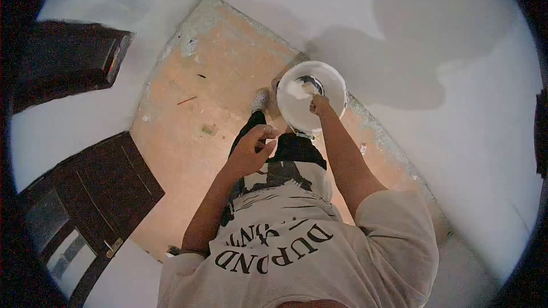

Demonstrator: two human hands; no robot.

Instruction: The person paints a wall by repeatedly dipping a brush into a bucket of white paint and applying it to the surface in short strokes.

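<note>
Dusty orange-brown floor [182, 137] btwn white walls [434, 51], dark door [91, 194] at left. Nearest: printed T-shirt [297, 251]. Left hand [254, 147] is over the thigh, fingers loosely curled, nothing visible in it. Farther out, right hand [319, 104] is fisted inside white bucket [341, 88] w/ white paste, just beside shoe [261, 100], at wall base.

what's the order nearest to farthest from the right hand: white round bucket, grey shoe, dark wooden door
From the right hand:
1. white round bucket, the hand reaches into it
2. grey shoe, just left of the bucket
3. dark wooden door, far lower left
</note>
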